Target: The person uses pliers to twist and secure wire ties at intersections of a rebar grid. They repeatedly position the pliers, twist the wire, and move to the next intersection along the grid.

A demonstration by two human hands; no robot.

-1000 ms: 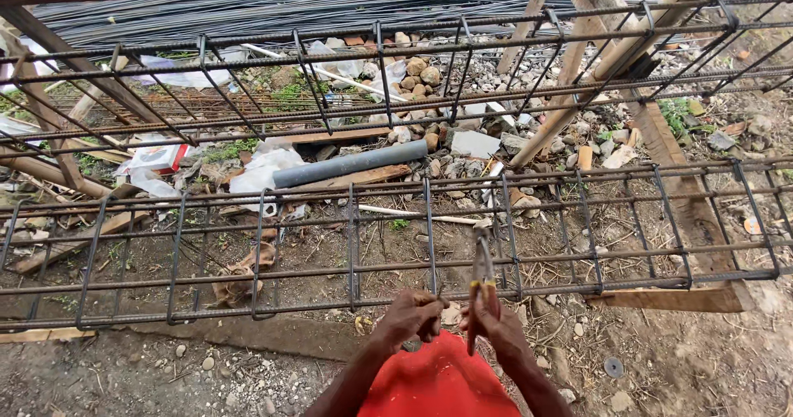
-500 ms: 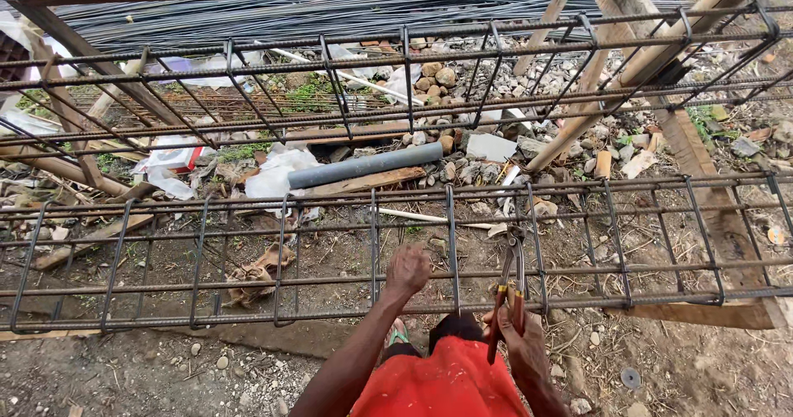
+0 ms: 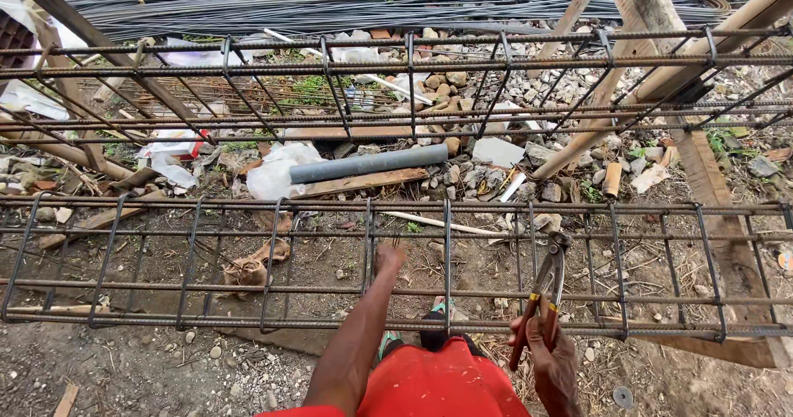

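The left hand (image 3: 388,257) is reaching into the rebar cage (image 3: 273,260), fingers curled at a stirrup bar (what they pinch, I cannot tell). The right hand (image 3: 552,357) is gripping the pincers (image 3: 543,289), wrapped on the handles, head touching an upper bar.

Single head cam, looks steeply down, close on rebar cage (image 3: 248,301) w/ ground beyond.

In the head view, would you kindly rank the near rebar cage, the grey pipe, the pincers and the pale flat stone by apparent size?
Largest to smallest, as they look:
1. Near rebar cage, spanning the frame.
2. Grey pipe.
3. Pincers, held in the right hand; nearness to the camera enlarges them, so their place against the pipe is unsure.
4. Pale flat stone.
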